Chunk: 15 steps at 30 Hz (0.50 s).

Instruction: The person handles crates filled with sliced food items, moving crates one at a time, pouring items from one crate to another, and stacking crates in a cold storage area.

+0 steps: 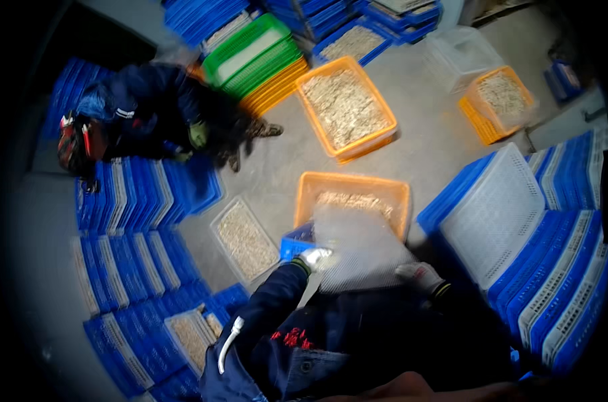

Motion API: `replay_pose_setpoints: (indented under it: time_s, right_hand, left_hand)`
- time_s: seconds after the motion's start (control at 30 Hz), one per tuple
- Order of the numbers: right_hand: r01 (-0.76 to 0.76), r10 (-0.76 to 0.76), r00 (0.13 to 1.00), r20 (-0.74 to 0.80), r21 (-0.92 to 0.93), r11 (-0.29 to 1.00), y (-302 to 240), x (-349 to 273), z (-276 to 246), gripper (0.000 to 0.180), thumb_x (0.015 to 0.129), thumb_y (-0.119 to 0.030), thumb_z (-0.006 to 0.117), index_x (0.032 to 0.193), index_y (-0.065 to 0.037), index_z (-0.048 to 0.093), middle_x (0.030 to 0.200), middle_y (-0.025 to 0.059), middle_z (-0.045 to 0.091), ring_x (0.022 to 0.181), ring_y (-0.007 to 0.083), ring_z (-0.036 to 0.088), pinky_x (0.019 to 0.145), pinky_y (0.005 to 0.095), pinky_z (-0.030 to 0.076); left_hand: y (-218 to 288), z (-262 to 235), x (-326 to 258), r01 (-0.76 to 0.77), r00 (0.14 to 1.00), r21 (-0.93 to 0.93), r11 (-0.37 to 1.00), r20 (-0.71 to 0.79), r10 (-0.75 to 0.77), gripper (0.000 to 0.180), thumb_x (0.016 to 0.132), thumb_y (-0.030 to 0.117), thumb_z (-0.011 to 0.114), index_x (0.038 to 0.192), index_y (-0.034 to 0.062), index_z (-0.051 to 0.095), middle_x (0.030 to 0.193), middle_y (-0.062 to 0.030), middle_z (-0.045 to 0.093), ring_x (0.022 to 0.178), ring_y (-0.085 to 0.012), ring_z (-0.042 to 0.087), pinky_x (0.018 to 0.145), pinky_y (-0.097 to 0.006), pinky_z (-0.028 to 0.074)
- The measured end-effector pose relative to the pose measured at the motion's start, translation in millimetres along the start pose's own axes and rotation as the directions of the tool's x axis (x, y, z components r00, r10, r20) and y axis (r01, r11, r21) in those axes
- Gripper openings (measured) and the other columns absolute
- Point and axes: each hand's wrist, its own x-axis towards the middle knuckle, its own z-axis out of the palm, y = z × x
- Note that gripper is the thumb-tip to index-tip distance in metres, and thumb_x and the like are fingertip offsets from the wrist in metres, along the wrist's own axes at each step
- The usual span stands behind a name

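In white gloves, my left hand (315,258) and my right hand (421,275) grip opposite sides of a pale, perforated tray (361,248), their fingers closed at its edges. The tray is tilted over the near side of an orange crate (307,191). Pale, flaky pieces (357,199) lie in that crate, partly hidden behind the tray. Part of a blue crate (294,245) shows beside my left hand. The tray and hands are somewhat blurred, and the small pieces are too fine to name.
A fuller orange crate (387,134) stands beyond. On the floor at left lies a white tray of pieces (247,241). Stacked blue trays (140,261) line the left; more blue and white trays (498,214) stand close on my right. A co-worker (150,100) bends at the far left.
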Motion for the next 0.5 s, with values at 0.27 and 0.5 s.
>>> replay_pose_setpoints:
  time_s: [0.27,0.5]
  right_hand:
    - [0.096,-0.112,0.994,-0.003,-0.493,0.865,-35,-10,0,0.028,0.087,-0.018,0.057,0.113,-0.012,0.061,0.109,0.0102,0.066,0.102,0.0276,0.063,0.087,0.0361,0.05]
    - [0.156,-0.161,0.874,0.458,0.048,0.987,-91,47,-55,0.049,0.091,-0.026,0.056,0.134,-0.003,0.047,0.133,0.0151,0.054,0.125,0.0266,0.05,0.103,0.0326,0.04]
  left_hand:
    - [75,-13,17,0.363,0.643,-0.901,-0.236,0.426,-0.637,0.031,0.089,0.006,0.056,0.118,-0.0061,0.055,0.115,-0.0215,0.062,0.104,-0.0307,0.064,0.089,-0.039,0.054]
    - [47,6,-3,0.109,0.795,-0.904,-0.413,0.328,-0.51,0.036,0.088,0.0,0.054,0.124,-0.0009,0.053,0.112,-0.0243,0.061,0.101,-0.0387,0.063,0.086,-0.047,0.055]
